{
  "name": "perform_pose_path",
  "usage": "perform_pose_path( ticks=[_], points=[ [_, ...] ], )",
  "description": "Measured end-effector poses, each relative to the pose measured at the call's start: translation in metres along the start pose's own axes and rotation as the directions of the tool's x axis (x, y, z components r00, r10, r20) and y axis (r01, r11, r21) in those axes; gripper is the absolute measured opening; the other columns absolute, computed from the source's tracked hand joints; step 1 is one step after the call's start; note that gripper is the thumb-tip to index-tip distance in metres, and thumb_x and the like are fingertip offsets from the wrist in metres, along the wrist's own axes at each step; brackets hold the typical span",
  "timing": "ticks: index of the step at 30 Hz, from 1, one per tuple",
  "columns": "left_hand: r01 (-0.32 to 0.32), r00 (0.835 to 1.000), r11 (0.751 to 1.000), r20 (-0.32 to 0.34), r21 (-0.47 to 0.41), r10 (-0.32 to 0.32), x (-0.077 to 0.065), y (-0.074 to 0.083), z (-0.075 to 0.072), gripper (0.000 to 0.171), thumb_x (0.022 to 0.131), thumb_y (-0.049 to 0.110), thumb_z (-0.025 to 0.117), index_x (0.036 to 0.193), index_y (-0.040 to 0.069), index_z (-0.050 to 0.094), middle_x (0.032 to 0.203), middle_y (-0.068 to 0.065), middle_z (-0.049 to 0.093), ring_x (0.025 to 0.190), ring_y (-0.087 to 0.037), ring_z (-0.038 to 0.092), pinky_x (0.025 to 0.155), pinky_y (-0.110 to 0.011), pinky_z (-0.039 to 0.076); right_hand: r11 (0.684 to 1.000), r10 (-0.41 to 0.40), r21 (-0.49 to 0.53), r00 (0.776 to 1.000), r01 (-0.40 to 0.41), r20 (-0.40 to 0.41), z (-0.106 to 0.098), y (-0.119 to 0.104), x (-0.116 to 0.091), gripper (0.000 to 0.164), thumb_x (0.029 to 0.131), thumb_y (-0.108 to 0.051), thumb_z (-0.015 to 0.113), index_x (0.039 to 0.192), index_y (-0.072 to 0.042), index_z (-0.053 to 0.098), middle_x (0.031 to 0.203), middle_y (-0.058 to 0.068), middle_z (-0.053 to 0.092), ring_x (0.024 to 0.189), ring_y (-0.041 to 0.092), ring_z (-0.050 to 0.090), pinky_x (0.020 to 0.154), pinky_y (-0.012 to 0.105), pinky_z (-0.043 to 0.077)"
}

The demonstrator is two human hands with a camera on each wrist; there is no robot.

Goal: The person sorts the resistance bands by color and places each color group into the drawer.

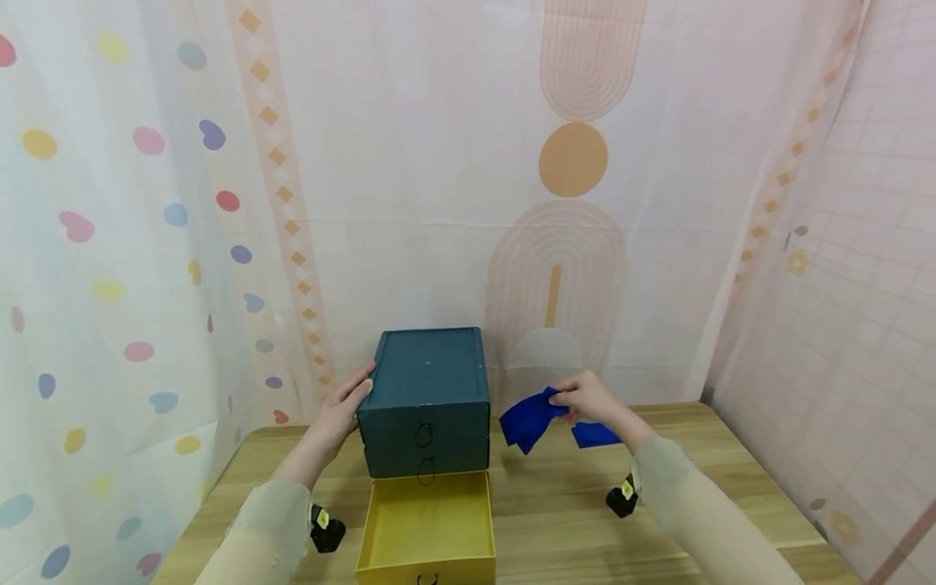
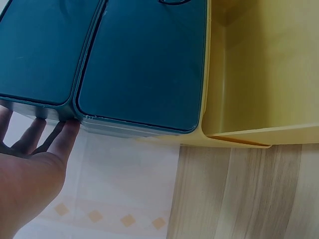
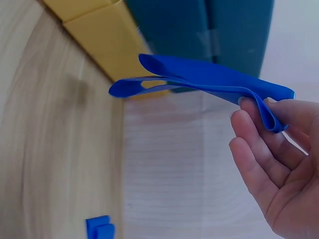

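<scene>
My left hand (image 1: 338,416) rests against the left side of a teal drawer unit (image 1: 430,366), fingers extended along its upper edge. In the left wrist view, those fingers (image 2: 64,142) touch the unit's side below its teal drawer fronts. The bottom drawer (image 1: 431,570) is yellow, pulled out toward me, and shows a bare inside. To the right of the unit, my right hand (image 1: 591,400) pinches a folded blue cloth (image 1: 528,421) between thumb and fingers, above the table. The cloth's layers hang apart at the far end in the right wrist view.
A second folded blue piece (image 1: 594,435) lies on the wooden table (image 1: 563,528) behind the right wrist. Black wrist cameras sit on both forearms. A patterned curtain (image 1: 409,162) hangs behind the table, with more curtain on both sides.
</scene>
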State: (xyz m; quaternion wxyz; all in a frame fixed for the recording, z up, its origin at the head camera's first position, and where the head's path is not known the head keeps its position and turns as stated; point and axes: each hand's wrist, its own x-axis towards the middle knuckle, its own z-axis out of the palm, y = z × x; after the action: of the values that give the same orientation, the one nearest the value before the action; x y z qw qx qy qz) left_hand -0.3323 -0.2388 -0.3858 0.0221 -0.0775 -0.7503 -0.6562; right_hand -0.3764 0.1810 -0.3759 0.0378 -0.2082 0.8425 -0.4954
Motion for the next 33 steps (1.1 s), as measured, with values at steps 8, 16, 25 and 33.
perform_pose_path(
  ticks=[8,16,25,33],
  points=[
    [0.026,1.000,1.000,0.005,-0.002,-0.026,0.001,-0.001,-0.003,0.058,0.104,0.041,0.043,0.156,0.023,0.024,0.161,-0.009,0.011,0.144,-0.034,0.019,0.110,-0.058,0.023,0.999,-0.041,-0.032,0.997,0.043,0.066,-0.007,-0.028,-0.012,0.029,0.091,-0.004,0.063,0.115,0.012,0.066,0.087,0.019,0.071,0.063,0.025,0.070,0.057,0.034,0.058],
    [0.029,1.000,1.000,0.000,0.003,-0.029,0.002,0.000,-0.005,0.059,0.103,0.042,0.043,0.156,0.023,0.024,0.161,-0.009,0.010,0.144,-0.035,0.016,0.109,-0.060,0.023,0.994,-0.085,-0.054,0.990,0.091,0.115,-0.009,-0.047,-0.023,0.026,0.090,-0.002,0.064,0.111,0.011,0.068,0.089,0.018,0.072,0.064,0.026,0.070,0.059,0.035,0.058],
    [0.016,1.000,1.000,0.007,0.005,-0.016,0.004,0.000,-0.004,0.060,0.103,0.043,0.043,0.156,0.022,0.024,0.161,-0.009,0.010,0.144,-0.034,0.016,0.110,-0.059,0.024,0.989,-0.124,-0.063,0.979,0.136,0.164,-0.010,-0.064,-0.034,0.026,0.090,-0.004,0.065,0.111,0.011,0.068,0.101,0.022,0.070,0.074,0.039,0.069,0.061,0.035,0.058],
    [0.005,1.000,1.000,0.018,-0.011,-0.005,0.004,0.000,-0.004,0.058,0.104,0.040,0.041,0.156,0.021,0.023,0.161,-0.010,0.009,0.145,-0.033,0.016,0.111,-0.057,0.023,0.982,-0.165,-0.054,0.961,0.181,0.223,-0.001,-0.076,-0.040,0.023,0.091,-0.006,0.065,0.109,0.006,0.071,0.101,0.017,0.071,0.072,0.028,0.071,0.065,0.040,0.058]
  ],
)
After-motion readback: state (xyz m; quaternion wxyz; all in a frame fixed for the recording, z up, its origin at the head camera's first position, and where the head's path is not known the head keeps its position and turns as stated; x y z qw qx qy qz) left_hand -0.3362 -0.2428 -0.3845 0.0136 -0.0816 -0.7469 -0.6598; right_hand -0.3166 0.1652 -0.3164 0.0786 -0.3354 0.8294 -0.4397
